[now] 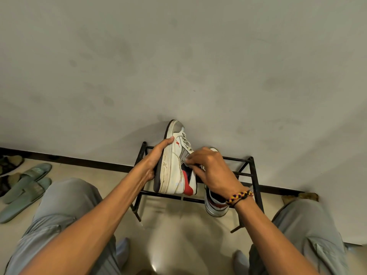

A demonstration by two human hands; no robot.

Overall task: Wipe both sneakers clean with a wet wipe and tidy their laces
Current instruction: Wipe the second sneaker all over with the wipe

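Note:
My left hand [156, 157] grips a white sneaker [174, 165] with red and grey panels by its sole, holding it on its side, toe pointing up toward the wall. My right hand [208, 167] is over the sneaker's collar and laces, fingers curled and pinching a small white wet wipe [186, 160] against the upper. The second sneaker [215, 205] stands on the black shoe rack [256, 179], mostly hidden behind my right wrist. A loose lace end [182, 201] hangs below the held sneaker.
The low black metal rack stands against a pale wall. Green slippers [25, 187] and other footwear lie on the floor at the left. My knees in grey trousers frame the bottom left and bottom right, over a cream tiled floor [178, 231].

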